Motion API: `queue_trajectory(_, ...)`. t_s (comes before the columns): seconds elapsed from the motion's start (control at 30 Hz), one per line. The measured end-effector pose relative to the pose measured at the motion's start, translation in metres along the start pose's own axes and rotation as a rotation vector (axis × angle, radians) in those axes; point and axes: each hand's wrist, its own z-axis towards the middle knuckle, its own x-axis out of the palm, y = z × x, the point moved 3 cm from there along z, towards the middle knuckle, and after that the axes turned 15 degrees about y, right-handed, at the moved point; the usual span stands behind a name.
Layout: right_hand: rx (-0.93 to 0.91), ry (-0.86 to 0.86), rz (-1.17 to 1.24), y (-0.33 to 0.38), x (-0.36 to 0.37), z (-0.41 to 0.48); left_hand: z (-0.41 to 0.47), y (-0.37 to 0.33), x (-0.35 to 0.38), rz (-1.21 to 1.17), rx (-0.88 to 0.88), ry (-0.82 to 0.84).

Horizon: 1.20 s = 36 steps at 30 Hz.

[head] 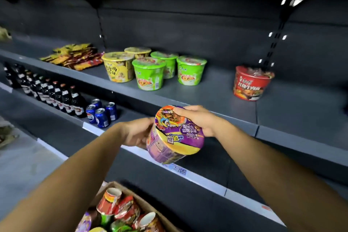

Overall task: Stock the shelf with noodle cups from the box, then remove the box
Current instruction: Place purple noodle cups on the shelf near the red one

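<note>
Gripping the tilted purple noodle cup (175,137), right hand (201,121) fingers (181,109) curl over its top, left hand (136,133) clasps its side; probably light, thin-walled, film-slick, so hold the rim.

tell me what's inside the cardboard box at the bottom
Noodle cups lie jumbled in the cardboard box: red, green and purple ones. The left arm and the frame edge hide the rest.

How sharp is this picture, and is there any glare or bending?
Head view: dim overall; bright glints on the shelf upright; the purple noodle cup, held by the left hand and right hand, is slightly blurred; the shelf edge bows from the wide lens.
</note>
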Motion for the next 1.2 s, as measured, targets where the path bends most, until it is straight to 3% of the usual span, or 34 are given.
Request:
queue_trajectory(0.13, -0.037, -0.087, -0.034, 0.027, -0.045, -0.043, 0.002, -0.068, 0.055, -0.101, 0.28, 0.035)
queue_trajectory(0.3, 0.009, -0.197, -0.091, 0.047, -0.104, -0.103, 0.02, -0.134, 0.121, -0.202, 0.453, 0.156)
queue_trajectory(0.47, 0.07, -0.36, -0.119, 0.056, -0.158, -0.167, 0.044, -0.179, 0.187, -0.17, 0.518, 0.237)
queue_trajectory(0.73, 0.197, -0.521, -0.123, 0.041, -0.227, -0.251, 0.086, -0.221, 0.272, -0.176, 0.506, 0.223)
queue_trajectory(1.2, 0.142, -0.834, 0.036, -0.001, -0.335, -0.362, 0.149, -0.283, 0.401, 0.133, 0.631, 0.229)
